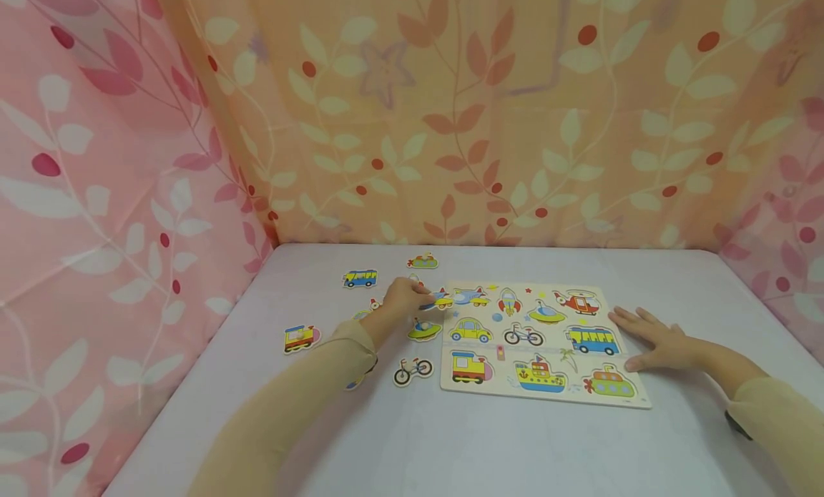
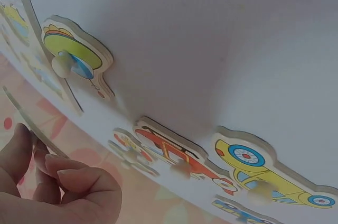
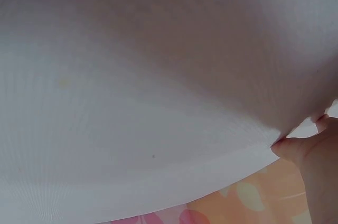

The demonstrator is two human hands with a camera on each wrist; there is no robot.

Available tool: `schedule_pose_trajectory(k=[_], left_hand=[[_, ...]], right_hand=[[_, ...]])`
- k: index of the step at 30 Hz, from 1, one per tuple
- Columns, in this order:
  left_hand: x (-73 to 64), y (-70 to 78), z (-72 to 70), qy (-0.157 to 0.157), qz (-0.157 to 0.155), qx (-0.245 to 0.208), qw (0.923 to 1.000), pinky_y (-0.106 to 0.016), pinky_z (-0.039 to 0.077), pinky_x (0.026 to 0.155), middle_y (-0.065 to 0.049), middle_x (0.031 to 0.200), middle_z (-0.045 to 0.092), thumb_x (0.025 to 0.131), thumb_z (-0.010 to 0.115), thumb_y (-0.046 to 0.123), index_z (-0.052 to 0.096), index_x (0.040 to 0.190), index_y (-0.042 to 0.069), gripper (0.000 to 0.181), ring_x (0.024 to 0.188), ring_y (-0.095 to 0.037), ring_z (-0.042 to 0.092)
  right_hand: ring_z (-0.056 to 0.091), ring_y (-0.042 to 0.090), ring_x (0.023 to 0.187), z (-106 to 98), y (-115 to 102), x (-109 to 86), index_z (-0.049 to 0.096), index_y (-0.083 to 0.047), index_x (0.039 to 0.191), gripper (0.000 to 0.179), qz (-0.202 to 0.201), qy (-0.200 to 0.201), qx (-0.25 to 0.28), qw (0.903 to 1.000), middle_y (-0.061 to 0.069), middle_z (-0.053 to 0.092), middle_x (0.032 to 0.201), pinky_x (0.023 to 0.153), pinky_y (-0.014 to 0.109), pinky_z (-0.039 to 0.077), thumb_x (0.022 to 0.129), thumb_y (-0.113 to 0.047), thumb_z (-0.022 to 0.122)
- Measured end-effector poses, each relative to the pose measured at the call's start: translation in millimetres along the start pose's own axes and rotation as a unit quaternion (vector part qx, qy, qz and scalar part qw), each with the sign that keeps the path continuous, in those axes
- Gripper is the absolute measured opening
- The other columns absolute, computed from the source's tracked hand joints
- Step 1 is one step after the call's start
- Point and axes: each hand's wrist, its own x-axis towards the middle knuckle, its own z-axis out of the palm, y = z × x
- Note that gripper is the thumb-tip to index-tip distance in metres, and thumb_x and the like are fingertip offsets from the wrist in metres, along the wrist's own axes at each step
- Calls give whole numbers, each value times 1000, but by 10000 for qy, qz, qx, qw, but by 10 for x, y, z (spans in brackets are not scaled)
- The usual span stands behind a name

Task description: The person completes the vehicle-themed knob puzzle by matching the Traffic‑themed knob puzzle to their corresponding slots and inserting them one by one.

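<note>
I see the left hand (image 1: 402,298) pinching a plane piece (image 1: 442,302) at the board's (image 1: 496,388) left edge; right hand (image 1: 669,347) spread wide, touching the right edge.

We find open passage along the near side of the table (image 1: 515,447), below the puzzle board (image 1: 498,372). Left of the board, the bicycle piece (image 1: 413,373) and the flying saucer piece (image 1: 424,332), with its projecting knob (image 2: 62,66), obstruct a low approach. The right hand (image 1: 663,340) blocks the right edge; we note a gap between the bus piece (image 1: 360,278) and submarine piece (image 1: 423,263).
</note>
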Motion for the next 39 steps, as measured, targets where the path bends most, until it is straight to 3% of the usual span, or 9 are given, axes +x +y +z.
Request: schedule_pose_trajectory(k=[7,14,22,32,39], left_hand=[[45,74,72,60,-122,224,9997,-34,49,84,-4,97,64,84,78,19,75,95,7,17,89,-19,58],[71,131,121,-124,-281,169,9994,-34,48,80,-4,93,63,82,79,18,74,93,7,16,86,-19,57],[90,182,190,-273,-357,12,9990,-36,47,86,-4,99,65,81,81,17,73,91,9,15,91,-19,58],[124,277,279,-292,-133,150,9994,-39,44,95,-6,103,67,80,81,16,74,92,9,15,100,-22,58],[150,307,316,-508,-32,54,9987,-39,41,100,-7,107,66,82,79,16,74,93,7,14,108,-23,57]], right_hand=[[-6,59,135,-9,18,-12,25,0,149,95,-2,29,-11,10000,31,11,154,87,82,-9,78,-39,75],[-4,60,135,-1,50,-7,25,-1,150,94,-61,43,-71,9999,30,11,154,87,83,-7,79,-39,75],[-5,60,135,-5,52,-7,26,-1,149,94,-76,56,-61,9999,30,11,154,87,83,-8,79,-39,75],[-5,59,135,-1,33,-10,25,-1,150,94,-63,51,-3,10000,31,11,154,87,82,-9,79,-38,75],[-3,59,135,13,26,7,26,-3,150,95,-16,87,-188,9998,29,13,154,88,83,-7,79,-42,75]])
